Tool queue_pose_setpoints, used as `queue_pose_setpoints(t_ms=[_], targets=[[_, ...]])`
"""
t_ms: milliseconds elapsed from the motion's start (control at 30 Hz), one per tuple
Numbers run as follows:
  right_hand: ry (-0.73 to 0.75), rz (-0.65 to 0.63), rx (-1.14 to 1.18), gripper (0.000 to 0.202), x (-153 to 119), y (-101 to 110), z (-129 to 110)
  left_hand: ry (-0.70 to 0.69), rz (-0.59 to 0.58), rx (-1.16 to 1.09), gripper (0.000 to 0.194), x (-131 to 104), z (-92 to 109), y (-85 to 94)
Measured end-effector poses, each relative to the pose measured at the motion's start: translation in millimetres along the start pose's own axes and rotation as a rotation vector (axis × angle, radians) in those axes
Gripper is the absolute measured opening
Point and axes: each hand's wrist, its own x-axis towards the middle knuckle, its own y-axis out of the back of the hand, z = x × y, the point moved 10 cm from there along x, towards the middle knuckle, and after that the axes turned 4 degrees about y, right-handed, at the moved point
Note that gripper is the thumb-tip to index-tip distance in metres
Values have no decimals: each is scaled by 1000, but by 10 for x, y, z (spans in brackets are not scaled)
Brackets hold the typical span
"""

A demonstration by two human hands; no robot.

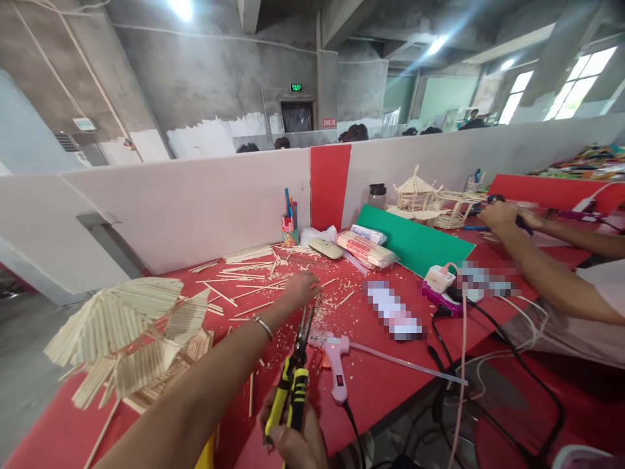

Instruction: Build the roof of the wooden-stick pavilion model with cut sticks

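Observation:
My left hand [301,290], with a bangle at its wrist, is over the crumb-strewn middle of the red table [361,404]. Its fingers curl together beside a short thin wooden stick [328,284]; whether they grip it is unclear. My right hand [295,436] is wrapped round the yellow-and-black handles of a pair of pliers [295,378], whose jaws point away from me, just below my left hand. Right of the pliers lies a pink glue gun [336,365] with a clear glue stick [410,361] at its rear. A model roof of wooden sticks [127,319] stands at left.
Loose sticks [249,267] lie behind my left hand, near a bagged stick bundle [366,249], a pen cup [290,231] and a green board [415,241]. Cables and a power strip [444,299] are at right, beside a co-worker's arms [547,254]. A white partition [219,215] stands behind.

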Motion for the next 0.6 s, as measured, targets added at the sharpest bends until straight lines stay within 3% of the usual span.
queue_pose_setpoints(t_ms=[133,300,467,533,600], targets=[[-71,18,200,41,102,19,88,-39,-77,44,32,265,296,-194],[-51,27,184,47,122,40,150,-17,-103,43,34,286,286,-187],[1,11,131,53,88,96,170,62,28,-69,33,28,237,228],[23,-17,95,55,47,107,96,114,126,-142,28,-233,243,467],[48,-11,16,52,-38,144,-30,150,225,-225,21,-638,240,675]])
